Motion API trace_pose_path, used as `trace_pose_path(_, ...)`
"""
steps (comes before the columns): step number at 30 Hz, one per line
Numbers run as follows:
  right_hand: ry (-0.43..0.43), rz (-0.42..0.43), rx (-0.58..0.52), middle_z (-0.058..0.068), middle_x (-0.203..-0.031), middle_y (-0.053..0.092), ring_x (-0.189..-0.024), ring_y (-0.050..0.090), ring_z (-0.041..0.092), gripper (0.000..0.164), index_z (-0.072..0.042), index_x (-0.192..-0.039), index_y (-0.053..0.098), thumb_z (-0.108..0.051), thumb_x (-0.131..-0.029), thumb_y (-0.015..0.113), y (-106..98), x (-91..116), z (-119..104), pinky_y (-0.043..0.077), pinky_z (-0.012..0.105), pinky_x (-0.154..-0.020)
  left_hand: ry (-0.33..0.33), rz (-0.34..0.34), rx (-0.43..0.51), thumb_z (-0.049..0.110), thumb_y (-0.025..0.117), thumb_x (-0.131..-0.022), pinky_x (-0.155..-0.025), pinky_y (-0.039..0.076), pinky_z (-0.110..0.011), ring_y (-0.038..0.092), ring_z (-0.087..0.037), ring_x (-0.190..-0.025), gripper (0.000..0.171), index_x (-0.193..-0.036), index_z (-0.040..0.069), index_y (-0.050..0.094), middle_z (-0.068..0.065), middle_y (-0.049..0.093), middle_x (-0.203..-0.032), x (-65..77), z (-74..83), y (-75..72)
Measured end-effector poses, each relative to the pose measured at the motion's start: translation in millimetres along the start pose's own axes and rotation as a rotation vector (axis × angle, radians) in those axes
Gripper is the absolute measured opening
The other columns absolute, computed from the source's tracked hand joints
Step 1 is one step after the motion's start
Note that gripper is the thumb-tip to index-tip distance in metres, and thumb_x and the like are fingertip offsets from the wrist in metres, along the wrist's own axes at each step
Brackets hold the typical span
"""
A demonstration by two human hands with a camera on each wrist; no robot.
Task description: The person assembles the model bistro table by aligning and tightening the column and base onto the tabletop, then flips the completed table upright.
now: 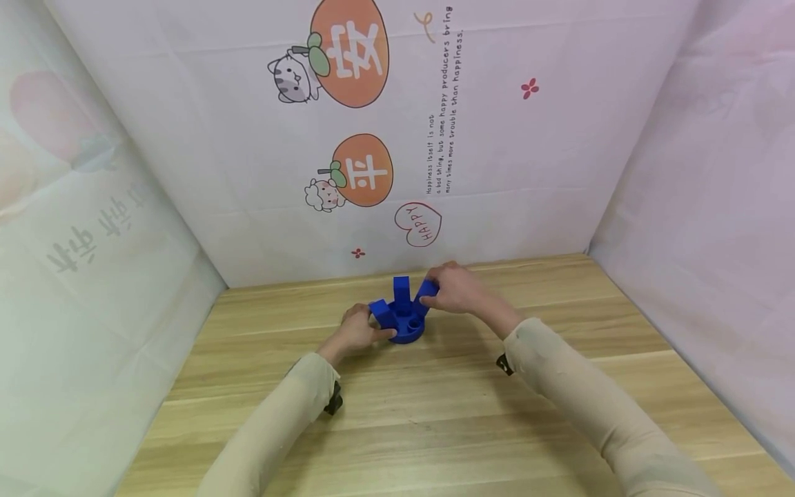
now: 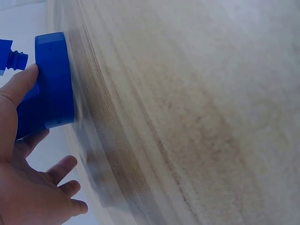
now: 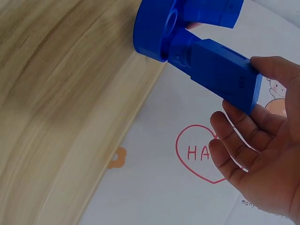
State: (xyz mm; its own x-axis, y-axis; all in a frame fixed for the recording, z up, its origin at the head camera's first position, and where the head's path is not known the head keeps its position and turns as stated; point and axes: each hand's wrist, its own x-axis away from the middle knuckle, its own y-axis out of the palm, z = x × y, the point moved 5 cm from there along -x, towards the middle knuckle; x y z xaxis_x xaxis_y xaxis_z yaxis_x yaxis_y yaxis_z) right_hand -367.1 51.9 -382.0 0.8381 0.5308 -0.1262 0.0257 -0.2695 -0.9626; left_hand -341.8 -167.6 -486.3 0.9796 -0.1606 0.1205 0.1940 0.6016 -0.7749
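A blue round base (image 1: 406, 337) stands on the wooden table, with upright blue rectangular blocks around it: a left block (image 1: 382, 314), a back block (image 1: 401, 293) and a right block (image 1: 426, 291). My left hand (image 1: 357, 331) grips the base's left side between thumb and fingers; in the left wrist view the base (image 2: 57, 84) shows from its side. With thumb and fingertips, my right hand (image 1: 457, 290) pinches the top of the right block. That block (image 3: 227, 75) leans outward, its narrower neck at the base, in the right wrist view. Whether the neck is fully seated, I cannot tell.
The wooden table (image 1: 422, 414) ends at a back wall sheet (image 1: 497, 172) printed with fruit, animals and lettering. Pale side sheets (image 1: 93, 276) rise to the left and right. The base stands near the table's back edge.
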Motion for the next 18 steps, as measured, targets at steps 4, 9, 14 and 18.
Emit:
trace_pose_path(4,0.002,-0.008,-0.007,-0.003,-0.09,0.069,-0.091,0.056,0.02,0.037,-0.013,-0.104,0.073,-0.046,-0.086,0.073,1.9,1.1,-2.8,0.048,0.032,-0.074,0.008,0.002,-0.006,0.05,0.076,-0.085,-0.118,0.029,-0.055,0.031,-0.04,-0.144,0.084,-0.147,0.002,0.045,-0.02,0.046,-0.149,0.4,1.1,-0.5)
trace_pose_path(9,0.009,-0.04,-0.021,-0.004,-0.084,0.067,-0.082,0.056,0.017,0.038,-0.013,-0.106,0.073,-0.045,-0.086,0.073,4.2,1.2,-6.7,0.044,0.027,-0.064,0.007,-0.001,-0.006,0.05,0.076,-0.085,-0.119,0.028,-0.055,0.032,-0.04,-0.144,0.084,-0.147,0.002,0.045,-0.019,0.046,-0.148,0.4,0.6,0.5)
trace_pose_path(14,-0.005,-0.07,-0.012,-0.005,-0.083,0.068,-0.072,0.058,0.012,0.04,-0.013,-0.107,0.072,-0.047,-0.086,0.072,7.0,0.4,-9.3,0.045,0.026,-0.062,0.006,-0.001,0.0,0.05,0.076,-0.085,-0.118,0.029,-0.055,0.032,-0.04,-0.143,0.083,-0.146,0.002,0.046,-0.018,0.048,-0.147,-0.4,-0.3,1.5)
trace_pose_path(18,-0.019,-0.083,0.003,-0.005,-0.085,0.07,-0.074,0.058,0.012,0.04,-0.013,-0.107,0.073,-0.048,-0.086,0.071,9.7,-1.1,-10.4,0.047,0.027,-0.066,0.015,0.006,0.001,0.05,0.076,-0.085,-0.117,0.03,-0.056,0.034,-0.04,-0.142,0.083,-0.145,0.002,0.047,-0.018,0.049,-0.145,-1.3,-0.4,1.6)
